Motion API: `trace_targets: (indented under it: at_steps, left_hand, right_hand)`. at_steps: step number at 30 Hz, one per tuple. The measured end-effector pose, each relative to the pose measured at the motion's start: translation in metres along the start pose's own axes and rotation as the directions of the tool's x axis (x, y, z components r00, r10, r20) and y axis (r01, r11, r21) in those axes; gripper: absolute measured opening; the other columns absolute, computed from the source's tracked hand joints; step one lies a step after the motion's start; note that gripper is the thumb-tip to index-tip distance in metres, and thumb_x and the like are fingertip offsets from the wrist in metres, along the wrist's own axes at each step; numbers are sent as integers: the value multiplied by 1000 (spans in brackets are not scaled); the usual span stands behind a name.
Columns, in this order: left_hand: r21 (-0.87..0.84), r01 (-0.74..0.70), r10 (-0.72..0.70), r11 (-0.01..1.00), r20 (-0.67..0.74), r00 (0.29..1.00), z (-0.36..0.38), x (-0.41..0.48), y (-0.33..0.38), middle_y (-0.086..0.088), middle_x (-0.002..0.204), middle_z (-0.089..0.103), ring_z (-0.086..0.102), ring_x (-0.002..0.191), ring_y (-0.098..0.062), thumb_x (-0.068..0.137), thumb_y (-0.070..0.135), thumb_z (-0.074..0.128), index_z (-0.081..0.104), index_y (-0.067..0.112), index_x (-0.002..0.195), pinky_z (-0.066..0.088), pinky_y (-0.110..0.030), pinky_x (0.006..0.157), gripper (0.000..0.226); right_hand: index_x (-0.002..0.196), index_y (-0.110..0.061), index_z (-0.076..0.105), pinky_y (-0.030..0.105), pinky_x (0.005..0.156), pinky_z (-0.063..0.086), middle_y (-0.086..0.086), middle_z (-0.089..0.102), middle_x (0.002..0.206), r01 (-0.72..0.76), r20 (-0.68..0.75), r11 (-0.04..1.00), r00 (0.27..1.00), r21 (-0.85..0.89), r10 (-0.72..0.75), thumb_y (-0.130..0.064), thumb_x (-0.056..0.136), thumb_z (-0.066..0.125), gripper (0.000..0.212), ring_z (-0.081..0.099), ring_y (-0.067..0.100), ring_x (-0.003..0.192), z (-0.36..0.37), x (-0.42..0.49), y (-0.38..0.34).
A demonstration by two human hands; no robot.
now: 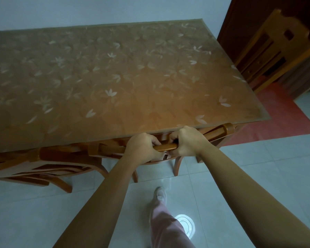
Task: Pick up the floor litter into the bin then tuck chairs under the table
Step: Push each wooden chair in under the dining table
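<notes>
Three wooden chairs were counted: one (pixel 166 146) pushed against the near edge of the bench (pixel 115 77), its top rail gripped by the left hand (pixel 143 146) and right hand (pixel 187 142) with fingers (pixel 155 140) clenched around it. A second chair (pixel 43 163) was tucked in at the left, and a third chair (pixel 268 51) was placed well apart at the right, by the door.

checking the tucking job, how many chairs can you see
3. One chair at the table's near edge, its top rail gripped by the left hand and right hand; a second chair beside it, lower left; a third chair standing clear, upper right. Others may be hidden.
</notes>
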State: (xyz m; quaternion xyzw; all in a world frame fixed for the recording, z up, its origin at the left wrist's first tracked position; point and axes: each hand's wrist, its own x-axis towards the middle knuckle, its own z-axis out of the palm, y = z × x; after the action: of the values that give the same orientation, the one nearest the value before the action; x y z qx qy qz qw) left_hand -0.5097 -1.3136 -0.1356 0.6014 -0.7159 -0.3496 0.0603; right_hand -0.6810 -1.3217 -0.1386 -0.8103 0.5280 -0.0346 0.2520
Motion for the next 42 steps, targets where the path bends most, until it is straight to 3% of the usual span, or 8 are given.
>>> trace_targets:
  at_steps: [9, 12, 16, 19, 24, 32, 39, 42]
  left_hand:
    - [54, -79, 82, 995, -44, 996, 1, -6, -6, 10, 77, 70, 61, 73, -7, 69, 39, 72, 70, 29, 85, 47, -21, 63, 19]
    - [138, -143, 160, 980, -122, 980, 4, -12, -13, 10, 90, 70, 61, 86, -8, 73, 43, 69, 68, 29, 98, 44, -22, 74, 29]
    - [210, -157, 205, 965, -231, 951, 14, -34, -23, 3, 126, 56, 46, 120, -17, 82, 37, 63, 55, 19, 125, 28, -31, 101, 47]
    - [250, -186, 283, 950, -440, 853, 30, -64, -19, -10, 116, 63, 56, 112, -29, 83, 22, 55, 63, 8, 113, 40, -42, 95, 34]
    - [367, -251, 423, 896, -528, 737, 48, -108, 9, -7, 104, 67, 61, 103, -26, 80, 21, 41, 67, 8, 99, 49, -37, 83, 35]
    - [358, -256, 402, 898, -429, 809, 77, -134, 48, -7, 100, 69, 63, 101, -26, 82, 25, 39, 69, 9, 97, 52, -39, 79, 37]
    - [361, -237, 390, 902, -449, 804, 90, -108, 99, -9, 103, 68, 62, 103, -27, 80, 25, 42, 69, 8, 98, 49, -41, 85, 36]
    - [374, -187, 369, 908, -509, 778, 95, -93, 112, -11, 105, 68, 62, 103, -29, 76, 18, 62, 67, 6, 100, 48, -42, 86, 27]
  right_hand:
    - [69, -20, 65, 16, 47, 27, -6, 57, 60, -6, -30, 999, 1000, -35, 5, -30, 71, 69, 11, 47, 11, 51, 2, -3, -1]
    - [72, -21, 60, 19, 49, 32, -6, 57, 64, -12, -42, 997, 999, -73, 9, -32, 76, 64, 13, 49, 13, 57, 4, -10, -5]
    - [101, -19, 68, 31, 89, 37, -3, 69, 96, -19, -288, 1000, 958, 1, 18, -34, 78, 63, 27, 58, 17, 93, 21, -33, -10]
    - [119, -15, 59, 41, 109, 20, 2, 60, 122, -50, -367, 995, 927, 87, 79, -31, 83, 61, 39, 46, 19, 121, 34, -59, -24]
    - [114, -12, 60, 43, 95, 44, 4, 63, 112, 11, -478, 995, 878, 100, 38, -39, 85, 46, 42, 54, 21, 110, 44, -104, -43]
    - [105, -12, 65, 41, 94, 38, 2, 67, 107, -104, -627, 989, 779, -100, 18, -36, 83, 44, 39, 59, 25, 109, 30, -161, -34]
    - [107, -11, 65, 48, 91, 44, 5, 66, 110, -112, -628, 990, 777, -90, 31, -37, 81, 46, 41, 57, 27, 111, 1, -182, 21]
    - [107, -13, 64, 49, 93, 41, 4, 66, 109, -54, -589, 990, 807, -128, -32, -37, 79, 45, 42, 57, 26, 111, -14, -173, 38]
